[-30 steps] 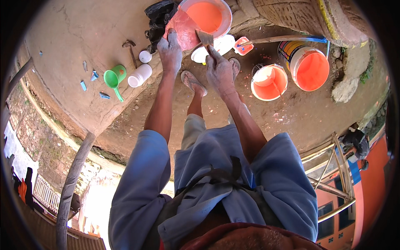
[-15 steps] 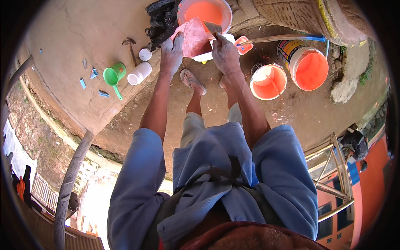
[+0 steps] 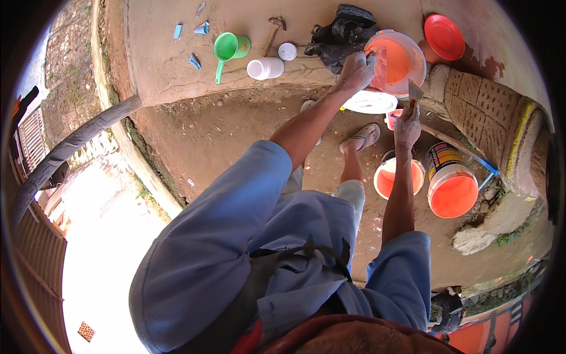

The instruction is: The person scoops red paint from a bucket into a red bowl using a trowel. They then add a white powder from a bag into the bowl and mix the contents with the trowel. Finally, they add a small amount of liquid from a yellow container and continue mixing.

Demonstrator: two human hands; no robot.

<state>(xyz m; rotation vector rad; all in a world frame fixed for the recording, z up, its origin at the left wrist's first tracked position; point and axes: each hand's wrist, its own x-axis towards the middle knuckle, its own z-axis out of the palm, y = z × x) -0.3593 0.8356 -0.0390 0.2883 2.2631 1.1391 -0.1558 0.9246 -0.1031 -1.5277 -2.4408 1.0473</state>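
In the head view, a flat, thin, pinkish paint-smeared sheet (image 3: 380, 66) is held by its near edge in the left hand (image 3: 357, 72), the fingers closed on it. It is seen over the left part of a round, pale plastic tub (image 3: 422, 71) of orange paint. A flat metal scraper with a broad blade (image 3: 416, 90) is gripped in the closed right hand (image 3: 407, 125), its blade pointed up by the tub's near rim; whether they touch cannot be told. A crumpled black plastic bag (image 3: 345, 34) lies beside the tub, a shallow round red dish (image 3: 443, 37) on its other side.
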